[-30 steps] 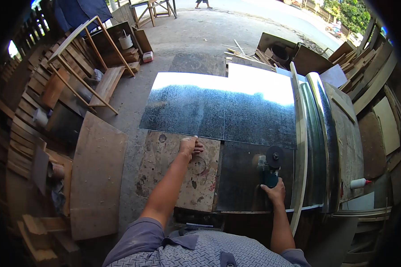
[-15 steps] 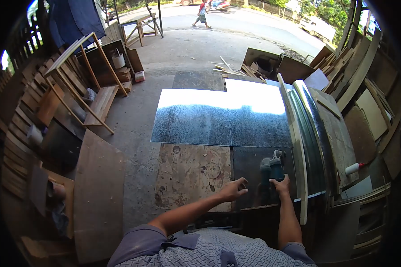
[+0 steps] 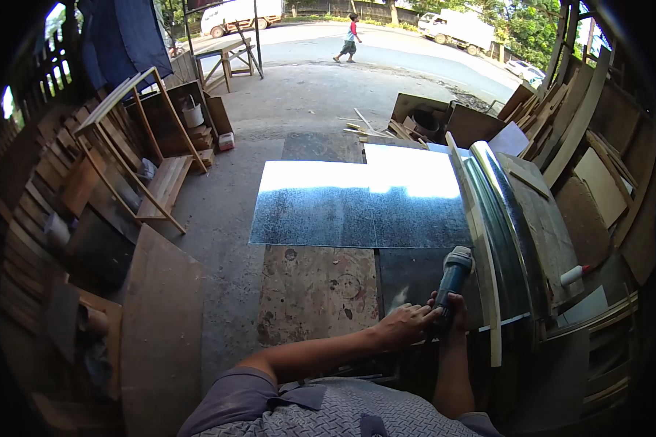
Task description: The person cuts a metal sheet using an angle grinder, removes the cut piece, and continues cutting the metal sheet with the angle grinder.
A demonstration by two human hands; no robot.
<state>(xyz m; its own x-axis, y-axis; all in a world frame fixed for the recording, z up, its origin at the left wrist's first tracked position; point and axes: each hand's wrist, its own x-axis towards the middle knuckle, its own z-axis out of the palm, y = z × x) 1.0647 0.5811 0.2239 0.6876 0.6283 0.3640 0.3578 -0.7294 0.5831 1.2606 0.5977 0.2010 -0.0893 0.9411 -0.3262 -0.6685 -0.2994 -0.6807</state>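
An angle grinder (image 3: 455,278) with a teal body and a grey head is held above the dark board (image 3: 408,266), its head pointing away from me. My right hand (image 3: 456,312) is wrapped round the lower part of its body. From the left, my left hand (image 3: 410,325) touches the grinder's rear end with bent fingers; what its fingertips grip is too small to tell. Beyond the grinder lies a shiny metal sheet (image 3: 313,211), flat across the boards.
A stained wooden board (image 3: 317,291) lies left of the dark board. On the right are a long wooden strip (image 3: 481,240), a rolled metal sheet (image 3: 514,200) and a white bottle (image 3: 574,275). A wooden frame (image 3: 169,182) stands at the left. A person (image 3: 349,38) walks outside.
The grinder has been lifted and turned in my right hand. My left hand has moved right to the grinder's rear end. The view has shifted slightly, and the person outside has moved right.
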